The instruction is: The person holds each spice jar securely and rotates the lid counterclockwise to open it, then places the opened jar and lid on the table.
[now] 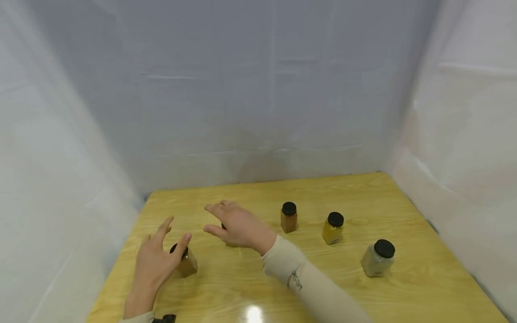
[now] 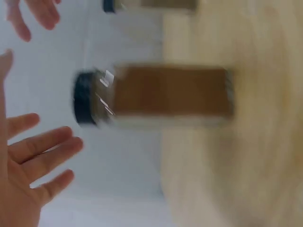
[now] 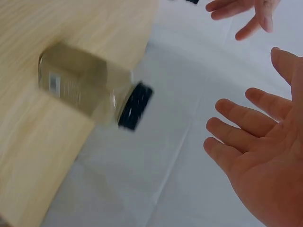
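My left hand [image 1: 155, 260], fingers spread and holding nothing, hovers beside a black-capped jar of brown powder [image 1: 188, 265]. The same brown jar [image 2: 173, 92] stands in front of the open palm in the left wrist view, its cap apart from the fingers. My right hand [image 1: 244, 228] is stretched out over a second jar, which it mostly hides in the head view; only a bit of the black cap [image 1: 224, 226] shows. In the right wrist view this jar [image 3: 83, 82] has pale greyish-beige contents and a small label, and the right hand's straight fingers [image 3: 232, 135] are apart from it.
To the right on the wooden table [image 1: 250, 287] stand a jar of orange-brown powder [image 1: 288, 220], a jar of yellow powder [image 1: 332, 232] and a wider jar with whitish contents [image 1: 376, 261], all black-capped. White sheeting [image 1: 258, 89] surrounds the table's back and sides.
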A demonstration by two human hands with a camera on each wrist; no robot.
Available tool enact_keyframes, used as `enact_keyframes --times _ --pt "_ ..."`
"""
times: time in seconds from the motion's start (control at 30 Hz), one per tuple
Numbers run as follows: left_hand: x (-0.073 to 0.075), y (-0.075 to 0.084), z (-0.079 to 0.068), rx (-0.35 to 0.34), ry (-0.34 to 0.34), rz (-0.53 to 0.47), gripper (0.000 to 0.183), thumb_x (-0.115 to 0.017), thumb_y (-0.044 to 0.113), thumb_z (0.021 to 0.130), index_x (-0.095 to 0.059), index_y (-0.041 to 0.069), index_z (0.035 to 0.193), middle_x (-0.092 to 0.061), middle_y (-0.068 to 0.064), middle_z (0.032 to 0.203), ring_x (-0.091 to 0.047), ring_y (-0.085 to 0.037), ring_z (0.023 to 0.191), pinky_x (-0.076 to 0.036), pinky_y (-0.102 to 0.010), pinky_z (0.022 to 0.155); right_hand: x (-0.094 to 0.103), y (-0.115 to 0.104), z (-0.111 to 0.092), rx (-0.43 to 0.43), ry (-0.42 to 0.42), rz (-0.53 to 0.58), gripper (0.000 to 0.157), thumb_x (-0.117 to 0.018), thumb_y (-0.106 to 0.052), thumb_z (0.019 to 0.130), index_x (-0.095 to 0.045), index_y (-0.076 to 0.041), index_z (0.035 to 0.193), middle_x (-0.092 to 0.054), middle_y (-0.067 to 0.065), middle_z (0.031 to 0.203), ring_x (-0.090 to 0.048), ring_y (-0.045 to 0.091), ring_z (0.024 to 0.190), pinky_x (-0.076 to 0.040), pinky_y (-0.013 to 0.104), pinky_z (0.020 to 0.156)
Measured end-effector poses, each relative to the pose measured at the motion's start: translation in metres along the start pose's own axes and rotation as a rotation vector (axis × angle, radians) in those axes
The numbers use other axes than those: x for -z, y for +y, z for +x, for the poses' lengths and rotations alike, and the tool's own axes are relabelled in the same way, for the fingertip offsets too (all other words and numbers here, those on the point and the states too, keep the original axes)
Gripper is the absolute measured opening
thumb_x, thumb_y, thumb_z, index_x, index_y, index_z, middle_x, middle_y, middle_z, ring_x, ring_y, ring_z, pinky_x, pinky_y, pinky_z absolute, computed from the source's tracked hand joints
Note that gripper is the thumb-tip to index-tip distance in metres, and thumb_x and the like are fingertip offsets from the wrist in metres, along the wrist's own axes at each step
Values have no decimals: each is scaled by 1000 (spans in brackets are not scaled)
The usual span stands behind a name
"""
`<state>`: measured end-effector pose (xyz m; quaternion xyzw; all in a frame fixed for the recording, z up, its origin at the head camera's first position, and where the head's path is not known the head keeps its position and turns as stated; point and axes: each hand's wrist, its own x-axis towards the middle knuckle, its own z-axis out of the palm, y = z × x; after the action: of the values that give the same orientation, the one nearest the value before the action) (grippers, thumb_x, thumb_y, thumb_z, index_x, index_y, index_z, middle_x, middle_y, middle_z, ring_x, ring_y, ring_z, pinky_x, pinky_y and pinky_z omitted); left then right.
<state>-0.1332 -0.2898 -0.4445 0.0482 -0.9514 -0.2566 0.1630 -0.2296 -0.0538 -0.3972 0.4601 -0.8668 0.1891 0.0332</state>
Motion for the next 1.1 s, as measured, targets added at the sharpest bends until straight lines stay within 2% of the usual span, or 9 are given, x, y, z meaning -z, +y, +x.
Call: enact_keyframes --times 0.1,0.23,0.4,0.57,0.7,0.83,0.97,1.1 --pt "-5 -17 -9 -7 119 -37 72 -69 47 101 -49 6 157 -68 -29 134 -61 -59 121 -41 -77 99 -11 -12 9 35 -38 21 61 -44 -49 112 -44 -13 161 -58 9 155 -51 32 148 -45 45 119" --pt "-13 -39 -19 -31 177 -18 68 -76 44 96 -59 6 149 -69 -27 135 -64 -55 117 -39 -75 95 -29 -26 22 85 -50 19 58 -43 -49 113 -49 -13 158 -61 5 152 -55 30 144 -45 43 118" --pt "-25 -54 -32 -13 105 -17 72 -79 46 92 -59 6 148 -64 -27 143 -60 -58 125 -40 -80 93 -49 -38 34 85 -48 -66 57 -43 -54 111 -57 -18 153 -68 -3 144 -63 24 135 -48 43 115" --pt "-33 -59 -40 2 66 -42 73 -81 47 92 -59 5 148 -62 -29 145 -57 -57 129 -41 -81 94 -64 -49 43 32 -102 -130 60 -42 -62 108 -56 -25 154 -68 -9 142 -62 18 132 -49 43 112" --pt "-42 -64 -41 -26 72 -89 68 -83 33 91 -60 -3 144 -59 -34 144 -57 -61 128 -44 -81 95 -74 -54 47 12 -126 -179 62 -40 -66 107 -55 -28 153 -69 -11 140 -62 17 132 -49 41 112" --pt "-49 -68 -42 -41 102 -131 63 -86 20 87 -62 -9 138 -57 -38 143 -56 -64 127 -46 -79 95 -83 -59 50 35 -132 -228 63 -39 -68 106 -58 -28 151 -70 -13 138 -63 15 129 -49 39 111" --pt "-52 -70 -42 -54 128 -140 51 -88 15 83 -70 -6 127 -59 -39 140 -57 -63 125 -47 -78 93 -90 -63 52 42 -119 -290 62 -39 -70 106 -61 -29 148 -71 -14 136 -64 14 127 -49 38 109" --pt "-51 -70 -43 -49 120 -119 41 -88 15 84 -75 -2 118 -61 -38 137 -59 -61 124 -48 -77 93 -93 -64 52 17 -90 -324 63 -43 -70 104 -62 -27 147 -72 -11 135 -64 16 126 -50 38 109"
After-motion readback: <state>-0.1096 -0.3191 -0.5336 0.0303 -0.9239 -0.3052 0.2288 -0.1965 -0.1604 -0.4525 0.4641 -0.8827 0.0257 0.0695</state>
